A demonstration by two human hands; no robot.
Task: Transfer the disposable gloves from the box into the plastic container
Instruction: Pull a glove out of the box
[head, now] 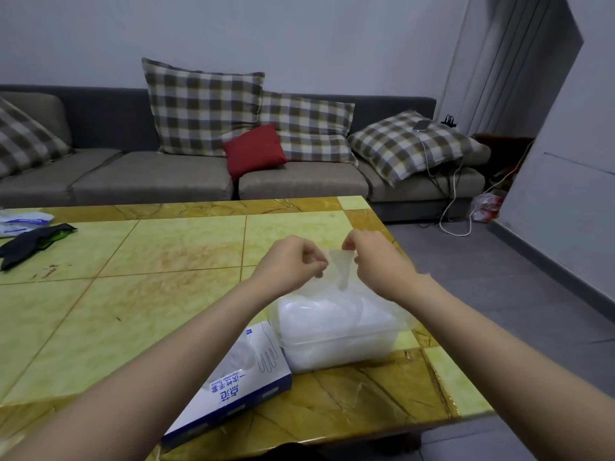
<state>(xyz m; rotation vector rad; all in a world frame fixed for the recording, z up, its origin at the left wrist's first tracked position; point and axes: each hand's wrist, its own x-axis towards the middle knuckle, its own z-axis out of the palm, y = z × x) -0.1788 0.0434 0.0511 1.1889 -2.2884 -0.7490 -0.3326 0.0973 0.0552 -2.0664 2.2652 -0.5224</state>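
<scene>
A thin clear disposable glove hangs stretched between my two hands above the plastic container. My left hand pinches its left edge, and my right hand pinches its upper right edge. Directly below stands the clear plastic container, holding a heap of white translucent gloves. The blue and white glove box lies flat on the table just left of the container, partly under my left forearm.
The yellow-green tiled table ends close to the container on the right and front. A black cloth item and a white packet lie at the far left. A grey sofa with plaid cushions stands behind.
</scene>
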